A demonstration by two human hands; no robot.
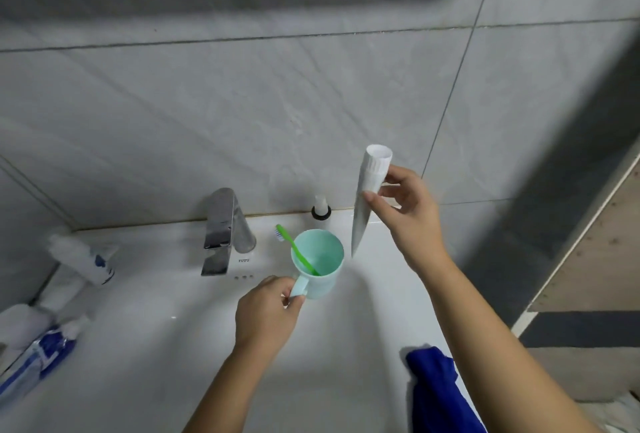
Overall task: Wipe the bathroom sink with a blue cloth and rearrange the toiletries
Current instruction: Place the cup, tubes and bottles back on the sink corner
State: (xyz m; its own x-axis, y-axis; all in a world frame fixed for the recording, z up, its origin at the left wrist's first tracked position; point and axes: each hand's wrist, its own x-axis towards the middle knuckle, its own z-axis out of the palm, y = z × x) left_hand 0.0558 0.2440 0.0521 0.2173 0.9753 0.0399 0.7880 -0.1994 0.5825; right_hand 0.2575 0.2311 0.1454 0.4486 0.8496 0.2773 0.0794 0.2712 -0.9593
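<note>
Head view: left hand point(266, 308) pinched the handle of a mint-green cup point(320, 266) between thumb and curled fingers, just right of the chrome faucet point(225, 231) at the white sink point(156, 346); a green toothbrush point(298, 252) leaned inside the cup, bristles up. Right hand point(405, 210) gripped a white tube point(369, 190) cap-up, thumb and fingertips closed round its upper part, above and right of the cup. Blue cloth point(436, 387) lay bunched on the sink's right rim, beside the right forearm.
</note>
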